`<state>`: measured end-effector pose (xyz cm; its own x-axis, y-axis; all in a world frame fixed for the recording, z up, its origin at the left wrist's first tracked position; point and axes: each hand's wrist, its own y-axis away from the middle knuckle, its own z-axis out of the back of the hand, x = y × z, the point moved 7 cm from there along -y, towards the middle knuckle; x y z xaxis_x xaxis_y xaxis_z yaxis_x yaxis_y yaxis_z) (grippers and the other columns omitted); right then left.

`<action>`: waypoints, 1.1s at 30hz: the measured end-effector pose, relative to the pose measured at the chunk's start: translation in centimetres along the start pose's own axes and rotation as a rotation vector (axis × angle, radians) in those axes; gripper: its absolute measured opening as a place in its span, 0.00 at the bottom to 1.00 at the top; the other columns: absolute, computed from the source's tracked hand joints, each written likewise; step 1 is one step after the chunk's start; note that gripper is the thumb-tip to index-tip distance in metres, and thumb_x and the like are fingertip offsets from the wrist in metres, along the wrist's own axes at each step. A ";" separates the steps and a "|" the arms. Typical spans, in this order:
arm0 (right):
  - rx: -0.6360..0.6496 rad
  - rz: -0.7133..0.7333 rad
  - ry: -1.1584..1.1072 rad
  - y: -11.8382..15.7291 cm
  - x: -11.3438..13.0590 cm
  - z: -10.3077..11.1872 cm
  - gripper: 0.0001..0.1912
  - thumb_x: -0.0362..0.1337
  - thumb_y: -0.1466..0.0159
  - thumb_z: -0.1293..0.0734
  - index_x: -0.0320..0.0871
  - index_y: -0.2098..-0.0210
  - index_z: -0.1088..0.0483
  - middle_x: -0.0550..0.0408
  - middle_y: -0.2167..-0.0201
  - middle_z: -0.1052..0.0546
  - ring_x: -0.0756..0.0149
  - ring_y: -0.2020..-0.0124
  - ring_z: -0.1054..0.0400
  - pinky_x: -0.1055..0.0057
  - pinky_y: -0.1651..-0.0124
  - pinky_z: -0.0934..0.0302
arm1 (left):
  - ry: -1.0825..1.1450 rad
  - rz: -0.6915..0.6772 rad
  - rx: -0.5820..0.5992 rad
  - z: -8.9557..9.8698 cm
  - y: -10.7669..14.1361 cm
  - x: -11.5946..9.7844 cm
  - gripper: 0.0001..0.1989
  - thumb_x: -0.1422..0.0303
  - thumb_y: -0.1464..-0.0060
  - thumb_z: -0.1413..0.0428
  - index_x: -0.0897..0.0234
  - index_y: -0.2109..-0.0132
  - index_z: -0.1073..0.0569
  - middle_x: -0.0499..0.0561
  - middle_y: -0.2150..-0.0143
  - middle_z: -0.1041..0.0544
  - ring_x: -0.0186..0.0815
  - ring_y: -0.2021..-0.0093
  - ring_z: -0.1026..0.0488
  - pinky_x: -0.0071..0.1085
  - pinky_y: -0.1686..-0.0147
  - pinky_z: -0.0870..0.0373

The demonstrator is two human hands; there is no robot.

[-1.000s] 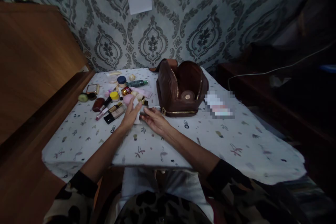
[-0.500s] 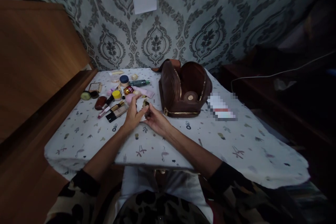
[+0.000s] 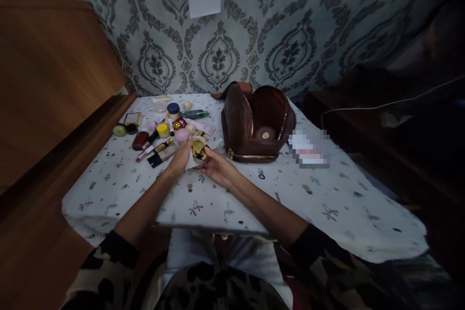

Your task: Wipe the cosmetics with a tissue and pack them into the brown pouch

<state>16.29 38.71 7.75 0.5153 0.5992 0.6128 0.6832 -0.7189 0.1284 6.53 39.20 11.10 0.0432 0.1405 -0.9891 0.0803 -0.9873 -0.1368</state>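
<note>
A small round jar with a shiny gold lid (image 3: 199, 149) is held between my two hands, in front of the cosmetics. My left hand (image 3: 180, 157) grips its left side together with a white wipe or tissue (image 3: 191, 162). The fingers of my right hand (image 3: 220, 167) close on the jar's right side. Just behind the jar are a pink round container (image 3: 182, 135) and a pink tube (image 3: 203, 127). An open brown bag (image 3: 240, 131) stands to the right of my hands, its zipped top gaping.
Several cosmetics lie at the left, among them a yellow-lidded jar (image 3: 162, 130), a blue-lidded jar (image 3: 173, 110), a red-brown case (image 3: 140, 141), a foundation bottle (image 3: 162, 155) and a green bottle (image 3: 194, 114). A blurred-out item (image 3: 308, 149) lies right of the bag.
The jar has turned so that its gold lid shows clearly between my hands. My left hand has shifted slightly and its fingers are lower around the jar.
</note>
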 end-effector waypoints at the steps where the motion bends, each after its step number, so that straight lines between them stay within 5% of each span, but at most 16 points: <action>1: -0.008 -0.009 0.001 0.0 -0.1 0.1 0.13 0.40 0.42 0.27 0.43 0.60 0.30 0.55 0.67 0.20 0.63 0.66 0.24 0.61 0.58 0.26 | 0.003 -0.006 -0.010 -0.1 0.0 -0.1 0.33 0.38 0.46 0.53 0.64 0.60 0.23 0.54 0.67 0.21 0.42 0.62 0.23 0.35 0.61 0.28; 5: -0.048 -0.023 -0.008 -0.1 -0.4 0.2 0.13 0.44 0.40 0.28 0.43 0.61 0.29 0.55 0.69 0.20 0.65 0.68 0.24 0.63 0.58 0.26 | -0.046 -0.081 -0.159 0.4 0.2 -0.4 0.32 0.39 0.47 0.51 0.65 0.60 0.24 0.53 0.67 0.22 0.41 0.64 0.24 0.34 0.62 0.29; 11: -0.032 -0.010 -0.028 0.3 -0.6 -0.3 0.18 0.36 0.44 0.25 0.45 0.57 0.31 0.56 0.63 0.19 0.61 0.64 0.23 0.56 0.58 0.26 | -0.192 -0.177 -0.373 2.3 0.6 -1.0 0.28 0.42 0.44 0.51 0.64 0.60 0.24 0.51 0.63 0.22 0.39 0.57 0.26 0.32 0.54 0.32; 13: -0.031 -0.007 -0.046 0.3 -0.6 -0.4 0.18 0.35 0.44 0.26 0.45 0.56 0.32 0.56 0.63 0.19 0.61 0.62 0.23 0.55 0.57 0.26 | -0.171 -0.132 -0.299 2.0 0.4 -0.8 0.30 0.41 0.44 0.52 0.65 0.61 0.24 0.52 0.64 0.22 0.39 0.59 0.26 0.32 0.55 0.31; 18: -0.028 0.003 -0.058 0.3 -0.3 -0.2 0.15 0.33 0.44 0.26 0.44 0.58 0.31 0.57 0.65 0.19 0.64 0.63 0.24 0.59 0.56 0.26 | -0.101 -0.011 0.099 -0.8 0.4 -0.3 0.35 0.38 0.46 0.53 0.67 0.58 0.22 0.54 0.64 0.21 0.39 0.62 0.24 0.32 0.59 0.29; 20: -0.023 0.006 -0.050 0.3 -0.3 -0.2 0.15 0.33 0.44 0.26 0.44 0.59 0.31 0.58 0.64 0.19 0.64 0.64 0.24 0.61 0.56 0.26 | -0.106 -0.001 0.150 -1.2 0.6 -0.5 0.35 0.38 0.47 0.52 0.67 0.56 0.22 0.54 0.65 0.21 0.38 0.64 0.24 0.30 0.63 0.30; 33: -0.036 0.003 -0.015 0.2 -0.9 -0.3 0.21 0.34 0.48 0.23 0.45 0.57 0.31 0.57 0.62 0.19 0.62 0.59 0.24 0.61 0.54 0.27 | -0.020 -0.104 -0.266 1.8 -0.1 0.0 0.26 0.43 0.48 0.45 0.65 0.66 0.25 0.47 0.74 0.28 0.30 0.75 0.33 0.25 0.75 0.37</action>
<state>15.82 37.93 7.42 0.5252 0.6016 0.6019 0.6623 -0.7331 0.1549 4.72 39.13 10.96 0.0011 0.2361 -0.9717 0.3416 -0.9133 -0.2215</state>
